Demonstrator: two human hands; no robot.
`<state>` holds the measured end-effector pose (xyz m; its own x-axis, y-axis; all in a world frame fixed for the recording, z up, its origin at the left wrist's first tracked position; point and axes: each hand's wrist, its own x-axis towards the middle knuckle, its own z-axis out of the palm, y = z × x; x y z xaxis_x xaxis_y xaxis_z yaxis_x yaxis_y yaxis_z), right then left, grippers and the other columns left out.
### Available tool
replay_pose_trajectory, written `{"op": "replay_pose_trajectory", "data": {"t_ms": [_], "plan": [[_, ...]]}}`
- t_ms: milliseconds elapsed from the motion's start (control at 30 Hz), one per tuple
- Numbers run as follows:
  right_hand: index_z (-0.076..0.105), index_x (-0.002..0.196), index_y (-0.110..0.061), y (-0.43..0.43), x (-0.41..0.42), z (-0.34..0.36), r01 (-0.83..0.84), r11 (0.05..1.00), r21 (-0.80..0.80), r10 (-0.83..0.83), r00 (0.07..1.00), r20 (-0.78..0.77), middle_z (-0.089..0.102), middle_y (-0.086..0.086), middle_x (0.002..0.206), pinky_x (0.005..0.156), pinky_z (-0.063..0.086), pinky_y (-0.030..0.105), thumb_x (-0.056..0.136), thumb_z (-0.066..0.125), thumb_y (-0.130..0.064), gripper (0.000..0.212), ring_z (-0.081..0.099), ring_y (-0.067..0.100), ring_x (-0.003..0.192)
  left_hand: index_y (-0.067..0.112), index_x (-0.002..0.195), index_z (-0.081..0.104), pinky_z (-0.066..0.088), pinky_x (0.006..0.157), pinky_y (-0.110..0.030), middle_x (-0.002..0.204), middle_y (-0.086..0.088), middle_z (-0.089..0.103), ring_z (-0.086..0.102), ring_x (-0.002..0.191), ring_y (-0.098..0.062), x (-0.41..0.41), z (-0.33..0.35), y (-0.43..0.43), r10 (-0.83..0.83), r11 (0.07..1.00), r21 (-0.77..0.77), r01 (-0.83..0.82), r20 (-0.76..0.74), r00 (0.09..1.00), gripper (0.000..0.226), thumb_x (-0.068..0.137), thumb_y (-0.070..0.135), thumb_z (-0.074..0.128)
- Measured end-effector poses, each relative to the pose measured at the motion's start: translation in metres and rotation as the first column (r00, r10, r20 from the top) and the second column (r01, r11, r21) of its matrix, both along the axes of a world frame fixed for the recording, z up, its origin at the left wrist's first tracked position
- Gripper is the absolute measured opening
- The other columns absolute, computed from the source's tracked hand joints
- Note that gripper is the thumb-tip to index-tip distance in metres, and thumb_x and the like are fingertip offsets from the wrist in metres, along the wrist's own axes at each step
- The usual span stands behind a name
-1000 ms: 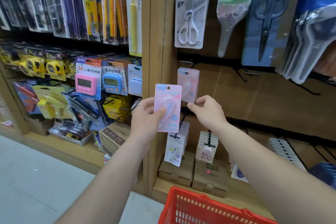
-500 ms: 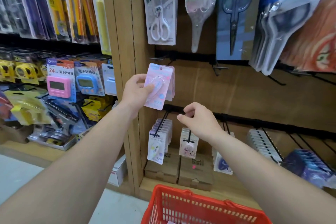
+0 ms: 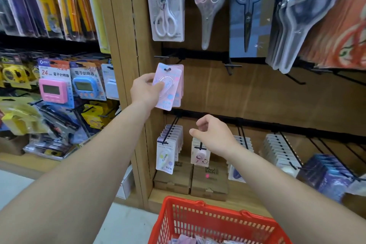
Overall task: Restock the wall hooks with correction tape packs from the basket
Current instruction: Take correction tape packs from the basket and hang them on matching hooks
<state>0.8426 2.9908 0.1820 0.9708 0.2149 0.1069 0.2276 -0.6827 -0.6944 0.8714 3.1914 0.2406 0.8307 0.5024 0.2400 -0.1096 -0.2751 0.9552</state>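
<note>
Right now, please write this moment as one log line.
left hand: holds pink correction tape pack in front of hung packs | right hand: empty, loosely curled | basket: below hands

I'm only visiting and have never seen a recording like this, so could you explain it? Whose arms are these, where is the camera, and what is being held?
There is no machine here: these are a person's two bare arms. The single picture comes from a wide-angle camera worn on the person's head, looking forward and down, so you see roughly what they see. The left hand grips a pink correction tape pack, holding it up against matching hanging packs on the wooden wall panel. I cannot tell if it is hooked on yet. The right hand holds nothing, fingers loosely curled, lower down. Below sits a red basket with spare packs inside. Scissors hang above.
</note>
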Motion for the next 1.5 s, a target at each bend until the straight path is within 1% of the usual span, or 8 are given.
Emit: {"op": "replay_pose_trajectory", "data": {"t_ms": [233,333,533,700,933,1133,1367,1500], "plan": [[0.058,0.125,-0.022,-0.018,-0.024,-0.011,0.041,0.999,-0.024,-0.042,0.998,-0.038,0.060,-0.005,0.119,0.086,0.051,0.032,0.095,0.066,-0.043,0.037,0.058,0.015,0.111,0.017,0.155,0.043,0.045,0.107,-0.037,0.151,-0.006,0.054,0.053,0.137,-0.024,-0.031,-0.029,-0.001,0.029,0.978,0.208,0.001,-0.140,0.990,0.065,0.097,0.036,0.069],[0.057,0.116,-0.026,-0.030,-0.047,-0.035,0.041,0.999,-0.008,-0.041,0.994,-0.106,0.061,-0.007,0.113,0.072,0.050,0.030,0.095,0.067,-0.043,0.029,0.061,0.015,0.104,0.018,0.150,0.050,0.043,0.099,-0.027,0.143,-0.001,0.060,0.057,0.131,-0.019,-0.078,-0.079,-0.004,-0.055,0.950,0.280,0.135,-0.277,0.959,0.061,0.096,0.037,0.071],[0.064,0.114,-0.014,-0.057,-0.097,-0.143,0.011,0.999,-0.048,-0.026,0.944,-0.329,0.067,0.000,0.107,0.086,0.049,0.032,0.092,0.075,-0.036,0.034,0.065,0.020,0.103,0.014,0.136,0.063,0.050,0.102,-0.033,0.130,-0.002,0.069,0.067,0.114,-0.020,-0.180,-0.223,-0.022,-0.213,0.853,0.260,0.453,-0.619,0.756,0.048,0.092,0.028,0.074],[0.060,0.117,-0.014,-0.082,-0.138,-0.248,-0.075,0.988,-0.132,-0.009,0.841,-0.541,0.064,0.001,0.104,0.084,0.048,0.035,0.096,0.070,-0.036,0.032,0.065,0.023,0.099,0.013,0.128,0.067,0.051,0.094,-0.031,0.120,-0.004,0.072,0.070,0.109,-0.025,-0.243,-0.306,-0.043,-0.228,0.849,0.153,0.505,-0.757,0.613,0.044,0.088,0.029,0.075],[0.029,0.159,-0.014,-0.097,-0.164,-0.351,-0.182,0.943,-0.278,-0.043,0.762,-0.646,0.034,0.011,0.161,0.113,0.040,0.042,0.101,0.059,-0.047,0.073,0.041,0.028,0.144,0.014,0.135,0.061,0.046,0.096,-0.024,0.135,-0.005,0.064,0.064,0.115,-0.021,-0.237,-0.370,-0.077,-0.232,0.780,0.136,0.611,-0.844,0.484,0.048,0.091,0.028,0.073],[0.032,0.157,-0.017,-0.098,-0.158,-0.395,0.011,0.980,-0.197,-0.141,0.741,-0.657,0.054,0.007,0.144,0.104,0.047,0.047,0.086,0.069,-0.065,0.094,0.050,0.027,0.134,0.026,0.139,0.057,0.048,0.102,-0.037,0.140,0.002,0.060,0.062,0.120,-0.022,-0.192,-0.390,-0.087,-0.172,0.610,0.268,0.745,-0.874,0.455,0.052,0.089,0.032,0.071],[0.054,0.115,-0.029,-0.100,-0.145,-0.418,0.034,0.988,-0.150,-0.129,0.715,-0.687,0.065,-0.008,0.103,0.077,0.058,0.044,0.079,0.073,-0.064,0.053,0.068,0.012,0.079,0.021,0.143,0.054,0.044,0.102,-0.031,0.137,-0.002,0.061,0.054,0.130,-0.022,-0.186,-0.426,-0.081,-0.194,0.572,0.159,0.805,-0.927,0.321,0.061,0.087,0.034,0.073],[0.050,0.117,-0.022,-0.110,-0.141,-0.414,0.243,0.969,0.037,-0.139,0.666,-0.733,0.065,-0.002,0.114,0.079,0.057,0.043,0.092,0.075,-0.028,0.035,0.068,0.017,0.085,0.030,0.132,0.063,0.042,0.106,-0.031,0.135,0.002,0.059,0.053,0.127,-0.018,-0.183,-0.435,-0.069,-0.293,0.478,0.069,0.876,-0.927,0.233,0.055,0.080,0.030,0.082]]}}
